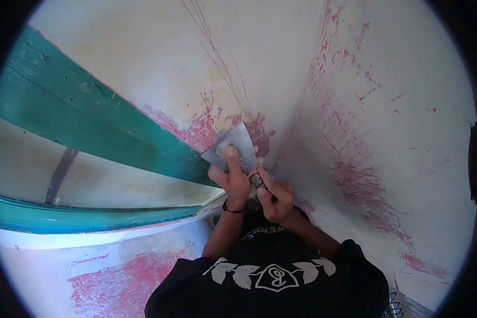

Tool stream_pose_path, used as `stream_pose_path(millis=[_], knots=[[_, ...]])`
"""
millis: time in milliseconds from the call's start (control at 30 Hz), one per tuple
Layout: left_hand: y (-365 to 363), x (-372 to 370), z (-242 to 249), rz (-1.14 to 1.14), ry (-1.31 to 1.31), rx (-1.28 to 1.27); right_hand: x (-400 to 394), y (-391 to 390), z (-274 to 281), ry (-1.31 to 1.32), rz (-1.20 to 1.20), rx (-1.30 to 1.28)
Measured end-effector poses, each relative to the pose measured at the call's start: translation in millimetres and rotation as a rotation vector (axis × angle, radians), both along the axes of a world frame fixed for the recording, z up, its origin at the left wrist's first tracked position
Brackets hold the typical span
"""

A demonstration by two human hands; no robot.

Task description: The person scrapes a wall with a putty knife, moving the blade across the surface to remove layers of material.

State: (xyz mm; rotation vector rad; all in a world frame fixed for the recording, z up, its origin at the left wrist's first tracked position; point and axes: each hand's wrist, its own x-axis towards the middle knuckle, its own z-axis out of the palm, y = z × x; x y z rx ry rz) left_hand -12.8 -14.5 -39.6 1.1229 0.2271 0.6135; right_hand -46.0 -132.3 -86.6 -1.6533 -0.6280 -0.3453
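A putty knife with a wide metal blade is held up in front of my chest, close to the corner of the wall. My left hand, with a dark band at its wrist, grips the blade, thumb flat on its face beside a smear of pale paste. Wrapped round the black and orange handle is my right hand, its fingers partly hidden behind the tool.
Behind the blade, the whitish wall shows reddish patches and scratches. The right wall is similarly marked. A green wooden frame runs in from the left, above a turquoise ledge. A wire coil is at lower right.
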Motion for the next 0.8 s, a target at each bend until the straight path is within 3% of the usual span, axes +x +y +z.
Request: stream_pose_path(millis=[400,533,800], knots=[[1.2,-1.0,11.1,0.026,-0.036,0.078,-2.4,2.3,9.6,0.076,0.052,0.086],[-2.8,-0.4,-10.6,0.036,-0.038,0.022,3.1,-3.9,-3.8,0.021,0.03,0.073],[-8.0,-0.5,4.8,0.066,-0.01,-0.027,4.5,-3.5,11.2,0.005,0.013,0.063]])
